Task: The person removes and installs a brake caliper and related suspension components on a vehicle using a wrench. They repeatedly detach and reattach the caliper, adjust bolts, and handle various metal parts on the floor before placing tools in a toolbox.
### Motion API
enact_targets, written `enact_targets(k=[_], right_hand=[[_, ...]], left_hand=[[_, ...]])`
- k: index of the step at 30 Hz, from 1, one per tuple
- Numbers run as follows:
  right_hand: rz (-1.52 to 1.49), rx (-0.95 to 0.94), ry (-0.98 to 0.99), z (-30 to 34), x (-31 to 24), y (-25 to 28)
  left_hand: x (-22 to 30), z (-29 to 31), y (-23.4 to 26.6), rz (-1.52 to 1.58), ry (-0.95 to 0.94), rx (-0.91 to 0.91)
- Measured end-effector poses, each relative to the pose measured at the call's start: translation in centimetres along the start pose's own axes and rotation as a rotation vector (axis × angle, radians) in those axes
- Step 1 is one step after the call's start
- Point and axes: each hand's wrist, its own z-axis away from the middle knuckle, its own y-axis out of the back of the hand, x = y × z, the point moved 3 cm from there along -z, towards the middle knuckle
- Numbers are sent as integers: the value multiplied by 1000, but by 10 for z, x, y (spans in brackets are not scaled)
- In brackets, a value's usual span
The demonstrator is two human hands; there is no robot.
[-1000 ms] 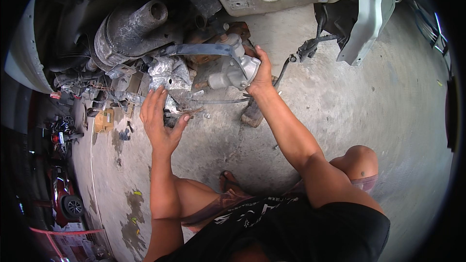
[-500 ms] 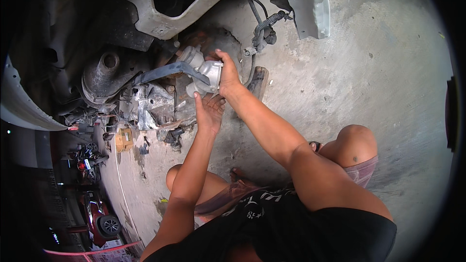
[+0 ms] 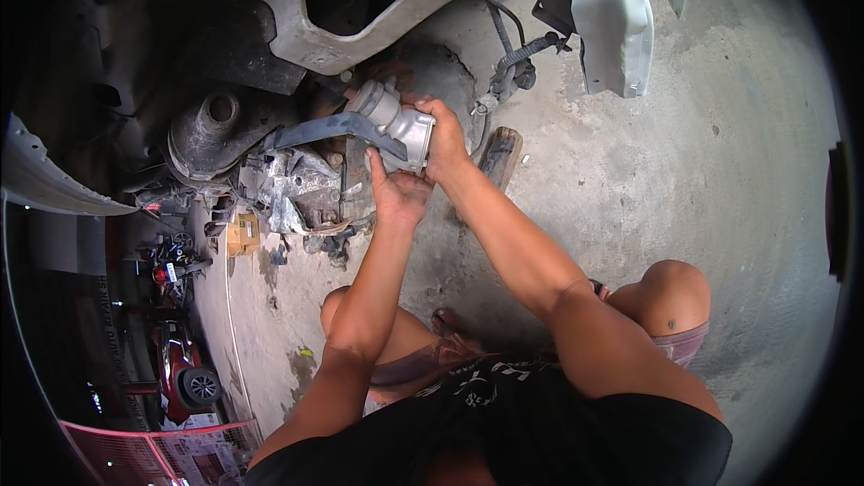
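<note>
Both of my hands are closed around a silver cast-metal housing with a rounded, ribbed neck at its far side. My left hand supports it from below, palm up and thumb raised along the near-left side. Around its right side wraps my right hand, with the thumb and fingers near its upper edge. A dark grey bent metal bar crosses in front of the housing, and its end lies over the housing's face. Part of the fingers of each hand is hidden behind the housing.
The vehicle's pale frame rail arches just beyond my hands. At left are a rusty suspension arm and a dirty silver casing. Corrugated cable hangs at right, near a wooden block. A cardboard box stands farther left.
The whole view has shifted, so the surroundings now sit farther right and lower. My hands stay on the housing, which appears slightly turned, with its ribbed neck showing more.
</note>
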Motion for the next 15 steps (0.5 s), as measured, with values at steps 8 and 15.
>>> enact_targets(k=[8, 15], right_hand=[[187, -174, 0, -2, -14, -8], [154, -165, 59, -14, -17, -2]], left_hand=[[-1, -8, 3, 167, 5, -63], [-2, -19, 14, 200, 93, -67]])
